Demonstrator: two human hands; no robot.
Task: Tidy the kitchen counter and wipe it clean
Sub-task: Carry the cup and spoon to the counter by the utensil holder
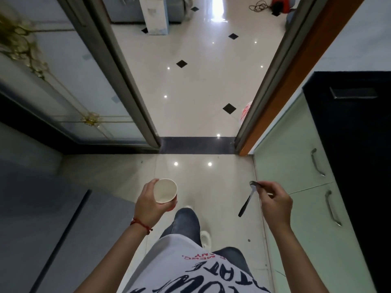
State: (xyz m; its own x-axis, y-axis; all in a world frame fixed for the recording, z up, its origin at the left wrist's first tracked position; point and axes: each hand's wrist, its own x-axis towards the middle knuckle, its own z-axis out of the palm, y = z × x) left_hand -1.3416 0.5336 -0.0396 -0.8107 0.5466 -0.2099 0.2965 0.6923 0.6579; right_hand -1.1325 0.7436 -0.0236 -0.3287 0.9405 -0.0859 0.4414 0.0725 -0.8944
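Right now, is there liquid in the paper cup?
No, the paper cup in the left hand shows a bare, dry white inside.

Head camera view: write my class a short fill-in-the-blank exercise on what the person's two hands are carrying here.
1. The left hand holds a paper ____, open end up.
2. The right hand pinches a metal ____ near its bowl.
3. Inside, the cup looks ____.
4. The spoon handle points ____ toward the floor.

Missing words: cup; spoon; empty; down
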